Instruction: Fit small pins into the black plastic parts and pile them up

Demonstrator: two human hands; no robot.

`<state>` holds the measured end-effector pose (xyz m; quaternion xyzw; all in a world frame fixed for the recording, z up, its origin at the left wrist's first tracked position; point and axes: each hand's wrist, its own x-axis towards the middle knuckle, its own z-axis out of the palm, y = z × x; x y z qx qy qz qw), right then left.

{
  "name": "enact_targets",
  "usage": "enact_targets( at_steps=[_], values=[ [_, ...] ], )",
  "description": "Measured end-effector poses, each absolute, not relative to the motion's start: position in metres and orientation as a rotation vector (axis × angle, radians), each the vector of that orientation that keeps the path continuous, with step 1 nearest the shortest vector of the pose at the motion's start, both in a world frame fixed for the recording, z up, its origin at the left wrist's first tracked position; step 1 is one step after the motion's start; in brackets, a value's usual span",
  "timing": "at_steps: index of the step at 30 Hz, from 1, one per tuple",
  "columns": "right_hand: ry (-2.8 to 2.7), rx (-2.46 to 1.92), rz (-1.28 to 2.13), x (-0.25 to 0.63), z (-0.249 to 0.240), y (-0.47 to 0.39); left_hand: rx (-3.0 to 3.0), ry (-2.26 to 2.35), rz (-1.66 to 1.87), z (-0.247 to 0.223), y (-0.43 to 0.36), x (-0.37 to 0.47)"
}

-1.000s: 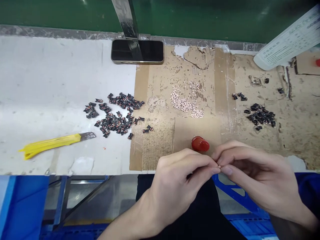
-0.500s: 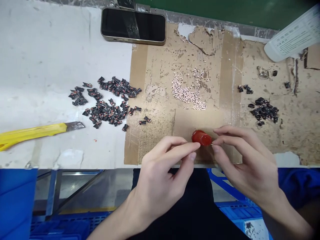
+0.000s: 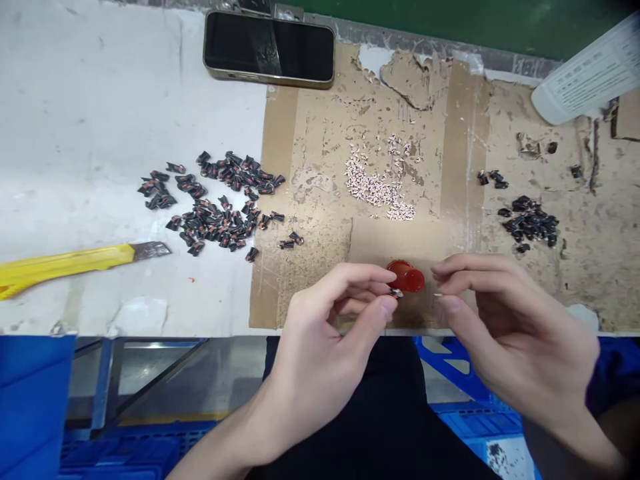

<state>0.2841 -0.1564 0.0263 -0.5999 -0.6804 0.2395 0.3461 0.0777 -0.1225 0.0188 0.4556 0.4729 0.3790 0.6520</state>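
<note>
Between the thumb and fingers of my left hand (image 3: 327, 333) sits a small black part (image 3: 395, 293) with an orange-copper patch. My right hand (image 3: 520, 327) pinches a tiny pale metal piece (image 3: 438, 295), its end showing past the thumb tip. A small glossy red cup-like piece (image 3: 413, 281) rests on the cardboard (image 3: 320, 280) between the hands, just beyond the left fingertips. Past it lies a scattered heap of tiny copper-coloured pieces (image 3: 373, 187). More black parts (image 3: 215, 223) with orange patches are piled to the left.
A yellow utility knife (image 3: 75, 263) lies at the left with its blade out. A phone (image 3: 270, 50) is at the back edge. On the right are a pile of black parts (image 3: 533, 223) and a white bottle (image 3: 585, 73). The table's front edge is near my hands.
My right hand has drawn back to the right, away from the red piece, with the pale piece in its pinch. My left fingers have turned, so the black part now shows.
</note>
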Motion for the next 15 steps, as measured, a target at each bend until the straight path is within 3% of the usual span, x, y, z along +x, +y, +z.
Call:
enact_targets(
  at_steps=[5, 15],
  values=[
    [-1.491, -1.430, 0.959, 0.273, 0.036, -0.160, 0.683, 0.940, 0.766, 0.027, -0.116, 0.087],
    [-1.469, -1.374, 1.008, 0.271, 0.034, -0.158, 0.633, 0.883, 0.724, 0.031, -0.116, 0.083]
  ],
)
